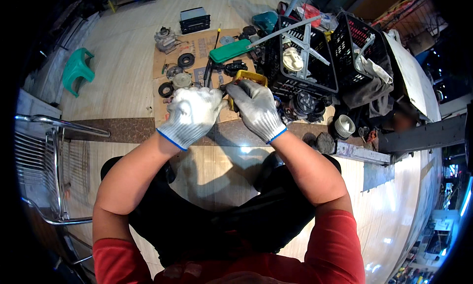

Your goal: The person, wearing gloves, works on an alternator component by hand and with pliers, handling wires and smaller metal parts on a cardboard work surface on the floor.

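My left hand [192, 114] and my right hand [253, 107], both in white gloves with blue cuffs, are close together over a flattened cardboard sheet [204, 45]. The fingers of my left hand are curled closed; what they hold is hidden. My right hand, its fingertips darkened, is closed around something dark and small that I cannot make out. Just beyond it sits a yellow plastic bin [251, 75]. Black rings [185, 54], round metal parts [182, 80], a long thin rod [214, 43] and a green plastic piece [229, 51] lie around my hands.
Black crates [327, 75] of parts stand at the right, near a white blower wheel [345, 126] and a grey metal beam [423, 134]. A green stool [79, 67] and a chrome chair [59, 161] are at the left. A dark tray [194, 23] sits at the back.
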Demonstrator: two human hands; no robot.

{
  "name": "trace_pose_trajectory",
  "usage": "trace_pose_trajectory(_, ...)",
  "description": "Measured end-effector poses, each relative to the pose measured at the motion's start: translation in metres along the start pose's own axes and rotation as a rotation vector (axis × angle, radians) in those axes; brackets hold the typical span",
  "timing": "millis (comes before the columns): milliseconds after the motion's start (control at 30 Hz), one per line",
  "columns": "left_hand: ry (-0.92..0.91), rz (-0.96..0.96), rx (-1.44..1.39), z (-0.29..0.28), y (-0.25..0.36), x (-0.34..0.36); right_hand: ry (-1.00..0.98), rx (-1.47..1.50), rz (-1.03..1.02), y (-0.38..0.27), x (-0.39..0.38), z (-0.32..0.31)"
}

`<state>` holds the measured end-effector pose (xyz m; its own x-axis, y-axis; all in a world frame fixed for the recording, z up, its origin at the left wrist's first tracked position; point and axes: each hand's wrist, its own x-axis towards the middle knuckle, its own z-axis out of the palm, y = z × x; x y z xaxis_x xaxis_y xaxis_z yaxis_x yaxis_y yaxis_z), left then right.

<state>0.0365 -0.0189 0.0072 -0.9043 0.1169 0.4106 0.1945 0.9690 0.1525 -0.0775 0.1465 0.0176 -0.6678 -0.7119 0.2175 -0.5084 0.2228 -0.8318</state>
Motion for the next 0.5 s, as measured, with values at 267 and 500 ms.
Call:
trace_pose_trajectory(267,0.035,-0.083,0.028,-0.038,0.008,0.014,-0.166,-0.797,-0.450,-0.006,-0.004,-0.010)
trace_pose_trajectory(500,0.083,0.162,0.293,-0.033,0.013,0.004,-0.153,-0.982,-0.536,0.009,-0.004,0.000)
